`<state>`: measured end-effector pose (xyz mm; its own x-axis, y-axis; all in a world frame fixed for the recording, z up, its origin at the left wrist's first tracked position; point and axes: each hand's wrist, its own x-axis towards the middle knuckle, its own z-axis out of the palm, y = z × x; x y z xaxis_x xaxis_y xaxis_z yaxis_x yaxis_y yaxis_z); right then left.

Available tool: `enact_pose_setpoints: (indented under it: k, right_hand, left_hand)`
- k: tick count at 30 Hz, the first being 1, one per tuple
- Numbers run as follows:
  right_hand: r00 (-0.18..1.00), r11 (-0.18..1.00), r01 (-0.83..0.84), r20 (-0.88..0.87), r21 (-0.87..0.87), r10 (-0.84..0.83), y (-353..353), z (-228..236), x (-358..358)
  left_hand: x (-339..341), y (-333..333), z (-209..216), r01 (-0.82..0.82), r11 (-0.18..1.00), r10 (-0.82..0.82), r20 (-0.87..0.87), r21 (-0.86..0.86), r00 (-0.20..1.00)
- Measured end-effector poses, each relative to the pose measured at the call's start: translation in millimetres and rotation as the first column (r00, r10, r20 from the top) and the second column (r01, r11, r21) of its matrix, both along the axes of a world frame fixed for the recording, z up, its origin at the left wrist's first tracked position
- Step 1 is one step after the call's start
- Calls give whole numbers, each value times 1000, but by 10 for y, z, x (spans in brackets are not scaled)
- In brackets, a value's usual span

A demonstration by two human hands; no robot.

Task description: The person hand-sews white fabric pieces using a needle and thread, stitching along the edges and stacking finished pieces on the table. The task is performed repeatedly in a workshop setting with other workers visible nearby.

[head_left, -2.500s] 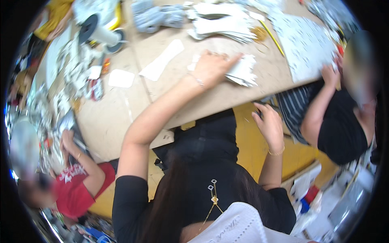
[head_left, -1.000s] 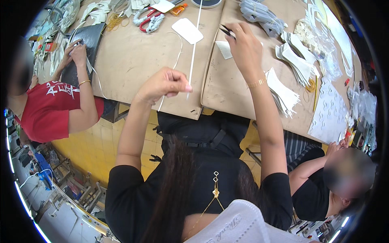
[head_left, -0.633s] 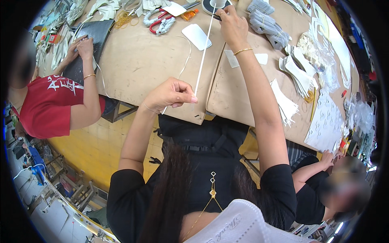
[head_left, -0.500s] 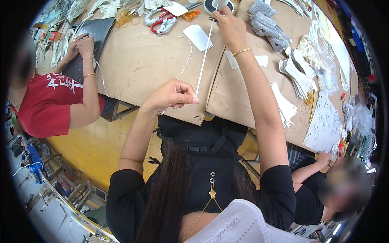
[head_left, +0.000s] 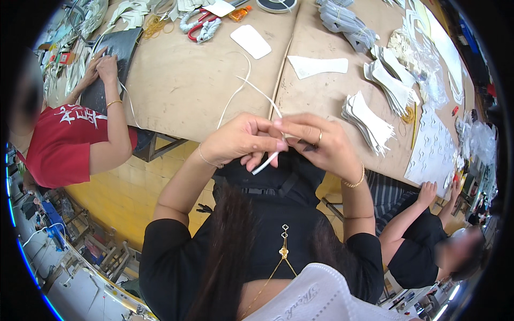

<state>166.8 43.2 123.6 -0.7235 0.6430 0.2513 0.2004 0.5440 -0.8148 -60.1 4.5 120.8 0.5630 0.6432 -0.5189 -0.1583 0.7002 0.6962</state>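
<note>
A narrow white strip (head_left: 264,165) runs between my two hands above the table's front edge. Its short end points down toward my lap, and the longer part curves up over the table. My left hand (head_left: 240,140) pinches the strip between thumb and fingers. Close against it, my right hand (head_left: 327,143) also has its fingertips closed on the strip. A small dark object (head_left: 309,147) shows at the right palm; its kind is unclear. From beside my left hand, a thin white length (head_left: 230,99) loops out across the tabletop.
Paper covers the table (head_left: 182,91). On it lie a white rounded piece (head_left: 250,41), a white flared piece (head_left: 316,66), stacked white pieces (head_left: 367,123), red-handled scissors (head_left: 202,27) and a tape roll (head_left: 276,4). One co-worker (head_left: 80,134) is at left, another (head_left: 417,251) at right.
My right hand has come down from the tape roll to meet my left hand. The strip, stretched straight before, now bends between them and has a free end. The white flared piece is now uncovered.
</note>
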Motion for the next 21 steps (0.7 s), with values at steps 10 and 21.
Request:
enact_pose_setpoints:
  k: [10, 21]
  right_hand:
    - [873, 880, 472, -168, 47, -459, -323, 46, 557]
    - [393, 692, 562, -591, -452, -705, -460, 104, 1550]
  left_hand:
    - [251, -28, -744, 387, 562, 490, -671, 731, 556]
    - [-134, -99, -1227, -46, 911, 328, -654, 409, 681]
